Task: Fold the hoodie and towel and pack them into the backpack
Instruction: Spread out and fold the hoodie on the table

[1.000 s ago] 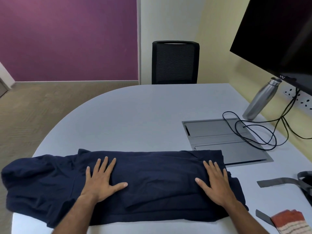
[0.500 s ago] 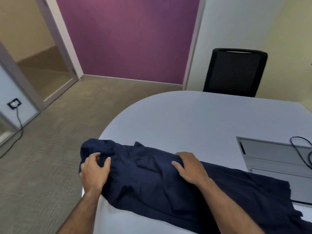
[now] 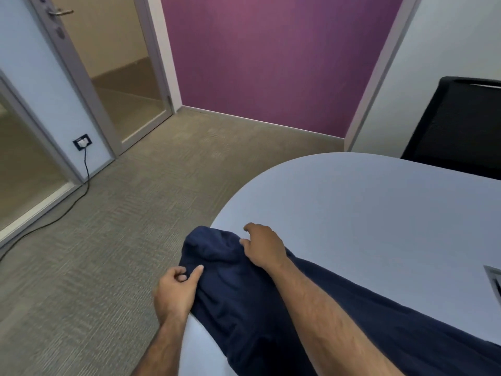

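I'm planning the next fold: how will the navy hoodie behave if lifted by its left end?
Probably floppy: the hoodie bunches into soft folds where the left hand pinches it. It would likely sag between both grips, the right hand included. Its end overhangs the table, so it may slide off.

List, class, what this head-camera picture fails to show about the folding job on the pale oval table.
- Head view: the dark navy fabric hoodie is cut off by the bottom and right edges.
- The left hand pinches its near edge; fingertips are curled under, hidden.
- The right hand has fingertips hidden behind its knuckles, so its grip is uncertain.
- The towel and backpack are out of frame.
- The grey recessed panel in the table is cut by the right edge.
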The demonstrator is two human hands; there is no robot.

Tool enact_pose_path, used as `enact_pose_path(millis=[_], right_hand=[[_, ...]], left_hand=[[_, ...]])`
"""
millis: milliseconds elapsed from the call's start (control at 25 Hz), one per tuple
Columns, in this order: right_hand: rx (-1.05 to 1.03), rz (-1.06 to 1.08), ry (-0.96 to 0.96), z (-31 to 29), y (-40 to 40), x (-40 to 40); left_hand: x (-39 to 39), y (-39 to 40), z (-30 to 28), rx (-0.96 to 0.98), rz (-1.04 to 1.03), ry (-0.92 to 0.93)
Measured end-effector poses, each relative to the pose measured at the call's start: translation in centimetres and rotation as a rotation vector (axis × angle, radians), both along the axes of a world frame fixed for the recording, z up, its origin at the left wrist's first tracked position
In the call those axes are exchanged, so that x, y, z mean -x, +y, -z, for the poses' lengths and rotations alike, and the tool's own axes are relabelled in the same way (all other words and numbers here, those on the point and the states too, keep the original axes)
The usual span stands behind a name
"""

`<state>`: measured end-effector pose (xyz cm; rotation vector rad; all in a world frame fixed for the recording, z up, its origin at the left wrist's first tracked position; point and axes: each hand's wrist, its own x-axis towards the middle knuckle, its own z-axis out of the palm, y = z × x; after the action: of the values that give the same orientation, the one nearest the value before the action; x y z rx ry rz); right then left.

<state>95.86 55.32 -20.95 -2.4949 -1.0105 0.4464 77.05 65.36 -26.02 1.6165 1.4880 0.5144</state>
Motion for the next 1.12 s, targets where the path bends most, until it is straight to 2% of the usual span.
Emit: enact_pose_path(millis=[160,280,400,520,760,920,1040,1120], right_hand=[[0.074,-0.041,0.072,1.8,3.3,0.5],[0.083,-0.045,0.058,2.4,3.9,0.8],[-0.015,0.008,0.086,2.0,2.9,0.8],[-0.162,0.07,0.152,0.4,0.8,0.2],[-0.48,0.326,0.476,-3.9,-7.3,-0.5],[-0.642,0.407,0.686,-5.7,-15.3,-0.4],[-0.607,0.552,0.767,-4.4,-22.6,-0.3],[-0.586,0.671,0.811,-2.3,-27.8,-0.3]], left_hand=[[-0.4,0.6,1.4,-0.052,-0.032,-0.018],[-0.2,0.7,1.0,-0.109,-0.023,-0.041],[0.1,0.2,0.0,-0.177,-0.014,-0.142],[0.3,-1.2,-1.3,-0.363,0.07,-0.314],[-0.8,-7.2,-5.7,-0.828,0.456,-0.477],[-2.1,-14.1,-8.3,-1.06,0.798,-0.596],[-3.0,-20.1,-8.7,-1.153,1.186,-0.589],[-3.6,-23.5,-7.5,-1.054,1.569,-0.444]])
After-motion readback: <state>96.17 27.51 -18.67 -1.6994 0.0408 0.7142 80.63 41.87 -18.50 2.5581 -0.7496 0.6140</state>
